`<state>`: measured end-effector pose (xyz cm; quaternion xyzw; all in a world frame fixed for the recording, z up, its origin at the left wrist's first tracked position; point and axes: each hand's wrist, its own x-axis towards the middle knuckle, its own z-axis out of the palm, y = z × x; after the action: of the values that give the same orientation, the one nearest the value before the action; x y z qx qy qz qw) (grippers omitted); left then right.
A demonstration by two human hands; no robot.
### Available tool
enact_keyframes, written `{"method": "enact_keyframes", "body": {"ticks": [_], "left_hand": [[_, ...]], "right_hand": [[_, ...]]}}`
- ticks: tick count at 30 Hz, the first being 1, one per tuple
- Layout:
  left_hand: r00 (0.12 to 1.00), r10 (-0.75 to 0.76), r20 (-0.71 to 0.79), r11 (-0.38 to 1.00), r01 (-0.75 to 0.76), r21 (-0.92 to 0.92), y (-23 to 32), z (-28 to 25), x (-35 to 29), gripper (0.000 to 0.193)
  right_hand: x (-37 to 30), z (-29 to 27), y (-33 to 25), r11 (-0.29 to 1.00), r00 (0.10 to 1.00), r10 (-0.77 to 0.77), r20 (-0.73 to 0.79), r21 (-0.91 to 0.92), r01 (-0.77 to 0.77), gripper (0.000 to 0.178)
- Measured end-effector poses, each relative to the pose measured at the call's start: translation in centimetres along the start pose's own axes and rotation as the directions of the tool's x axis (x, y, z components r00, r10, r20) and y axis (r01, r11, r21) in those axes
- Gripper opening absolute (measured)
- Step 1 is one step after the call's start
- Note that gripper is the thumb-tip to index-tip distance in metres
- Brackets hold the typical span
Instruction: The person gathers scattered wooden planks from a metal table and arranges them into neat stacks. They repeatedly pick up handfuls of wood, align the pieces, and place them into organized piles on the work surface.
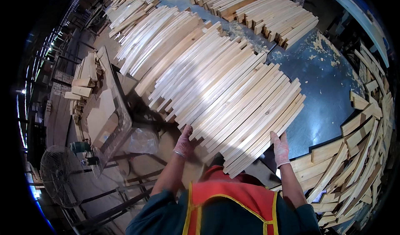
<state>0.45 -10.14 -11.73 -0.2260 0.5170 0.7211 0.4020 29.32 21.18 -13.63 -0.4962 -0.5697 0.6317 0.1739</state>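
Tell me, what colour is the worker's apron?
The apron is red, trimmed in yellow; it shows in the head view, the only one.

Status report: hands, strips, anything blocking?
Left hand at ends of wooden strips, right hand at their right edge. Strips side by side. Loose wood near right forearm.

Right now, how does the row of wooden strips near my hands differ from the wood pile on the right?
The row of wooden strips runs nearly parallel; the wood pile is jumbled, its pieces crossing. The row's near end sits between your left hand and right hand; the pile lies right of both hands. Shared: pale wood.
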Motion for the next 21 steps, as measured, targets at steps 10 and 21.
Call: {"method": "enact_keyframes", "body": {"ticks": [10,21], "left_hand": [[0.976,-0.216,-0.015,0.927,0.209,0.311,3.5,-3.7,2.4,0.058],[0.869,-0.161,0.467,0.908,-0.055,0.415,2.9,-3.3,1.7,0.042]], "right_hand": [[-1.0,-2.5,-3.1,0.96,0.981,0.171,-0.095,0.24,-0.144,0.087],[0.5,3.1,-6.3,0.971,0.896,-0.117,-0.429,0.142,0.194,0.074]]}}
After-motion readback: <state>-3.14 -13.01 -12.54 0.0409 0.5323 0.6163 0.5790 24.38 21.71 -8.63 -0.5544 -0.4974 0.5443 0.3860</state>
